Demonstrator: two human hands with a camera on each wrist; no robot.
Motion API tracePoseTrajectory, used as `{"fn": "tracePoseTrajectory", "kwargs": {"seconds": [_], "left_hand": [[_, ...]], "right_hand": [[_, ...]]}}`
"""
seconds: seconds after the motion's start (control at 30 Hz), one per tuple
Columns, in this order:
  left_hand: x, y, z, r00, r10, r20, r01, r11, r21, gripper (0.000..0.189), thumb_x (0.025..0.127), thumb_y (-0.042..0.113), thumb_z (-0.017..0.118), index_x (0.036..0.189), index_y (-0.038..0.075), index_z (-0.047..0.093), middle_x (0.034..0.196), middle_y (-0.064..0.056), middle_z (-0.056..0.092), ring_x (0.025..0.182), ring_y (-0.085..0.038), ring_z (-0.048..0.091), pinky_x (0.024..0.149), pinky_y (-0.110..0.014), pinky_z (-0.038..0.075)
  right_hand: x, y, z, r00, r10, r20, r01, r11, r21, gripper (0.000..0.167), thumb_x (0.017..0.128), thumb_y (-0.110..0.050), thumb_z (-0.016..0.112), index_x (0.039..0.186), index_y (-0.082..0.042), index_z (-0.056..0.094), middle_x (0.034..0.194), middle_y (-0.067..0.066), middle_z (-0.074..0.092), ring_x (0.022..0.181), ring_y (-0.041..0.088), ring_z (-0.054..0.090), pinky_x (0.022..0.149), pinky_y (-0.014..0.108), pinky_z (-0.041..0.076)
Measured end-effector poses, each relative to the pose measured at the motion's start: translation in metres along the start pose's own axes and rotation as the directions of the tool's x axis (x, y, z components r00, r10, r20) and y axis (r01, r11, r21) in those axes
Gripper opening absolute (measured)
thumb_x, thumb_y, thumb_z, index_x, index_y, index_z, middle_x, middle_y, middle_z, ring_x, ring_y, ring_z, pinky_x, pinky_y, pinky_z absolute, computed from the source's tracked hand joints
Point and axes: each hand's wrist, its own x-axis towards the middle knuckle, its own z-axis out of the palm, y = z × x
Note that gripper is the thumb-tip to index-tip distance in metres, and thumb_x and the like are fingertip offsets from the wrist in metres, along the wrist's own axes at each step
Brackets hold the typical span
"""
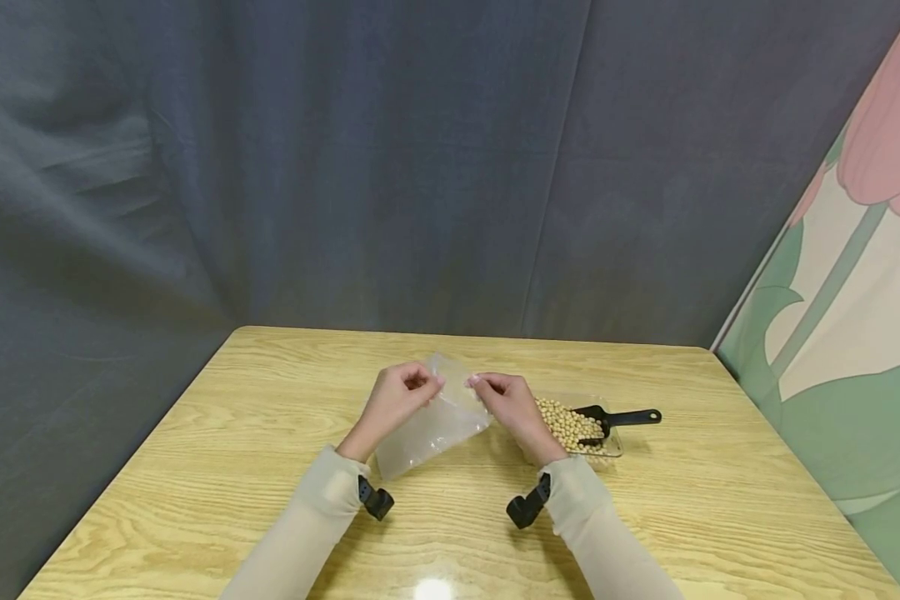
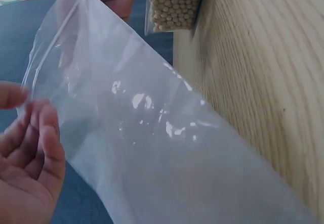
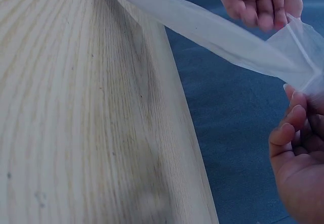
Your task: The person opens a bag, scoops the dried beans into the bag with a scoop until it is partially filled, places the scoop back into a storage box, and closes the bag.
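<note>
A clear plastic zip bag (image 1: 427, 437) hangs tilted between both hands above the table, its body slanting down to the left. My left hand (image 1: 401, 400) pinches the top edge between thumb and forefinger. On the opposite side of the opening, my right hand (image 1: 512, 408) pinches the bag's edge in the same way. In the left wrist view the bag (image 2: 152, 133) looks flat, with a seal line across its upper part. No contents show inside it. From the right wrist view, the right fingers (image 3: 298, 115) curl at the bag's edge.
Right of the bag, partly behind my right forearm, stands a clear container (image 1: 617, 454) of pale yellow soybeans (image 1: 562, 423). A black scoop (image 1: 630, 417) rests in the beans, handle pointing right. The wooden table (image 1: 195, 467) meets a dark curtain (image 1: 390, 167) at its far edge.
</note>
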Motion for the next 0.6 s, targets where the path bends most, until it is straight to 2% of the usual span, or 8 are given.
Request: {"fn": "tracePoseTrajectory", "kwargs": {"seconds": [0.1,0.23,0.37,0.6], "left_hand": [[0.0007,0.0000,0.0006,0.997,0.021,-0.073,-0.019,0.999,0.028,0.013,0.086,0.016,0.070,0.091,0.005,0.067,0.082,-0.007,0.066,0.071,-0.011,0.058,0.064,-0.021,0.048],[0.0024,-0.0004,0.0004,0.994,0.028,-0.107,-0.027,1.000,0.013,0.032,0.082,0.012,0.072,0.111,0.002,0.062,0.105,-0.012,0.064,0.081,-0.018,0.062,0.071,-0.023,0.051],[0.0035,-0.0007,-0.0012,0.996,0.038,-0.079,-0.036,0.999,0.026,0.044,0.082,0.010,0.071,0.124,0.004,0.058,0.121,-0.015,0.059,0.084,-0.021,0.063,0.073,-0.025,0.052],[0.0048,0.0006,-0.0051,0.998,0.042,0.043,-0.045,0.998,0.053,0.058,0.082,0.004,0.066,0.138,0.008,0.050,0.137,-0.011,0.053,0.085,-0.019,0.060,0.070,-0.026,0.050]], "right_hand": [[-0.0008,-0.0018,-0.0003,1.000,0.006,0.014,-0.006,1.000,-0.002,0.029,0.095,-0.028,0.060,0.102,-0.004,0.074,0.074,-0.002,0.059,0.067,0.010,0.050,0.061,0.024,0.043],[-0.0022,-0.0040,-0.0007,0.999,0.010,0.034,-0.010,1.000,-0.006,0.027,0.095,-0.027,0.060,0.102,-0.005,0.074,0.073,-0.002,0.057,0.066,0.012,0.049,0.060,0.025,0.042],[-0.0026,-0.0043,-0.0006,0.999,0.011,0.053,-0.011,1.000,-0.005,0.028,0.095,-0.026,0.060,0.102,-0.004,0.074,0.071,-0.002,0.055,0.064,0.012,0.046,0.058,0.025,0.040],[-0.0031,-0.0045,-0.0017,0.996,-0.001,0.094,0.002,1.000,-0.016,0.026,0.096,-0.025,0.059,0.101,-0.004,0.074,0.068,-0.002,0.052,0.058,0.011,0.040,0.051,0.023,0.033]]}}
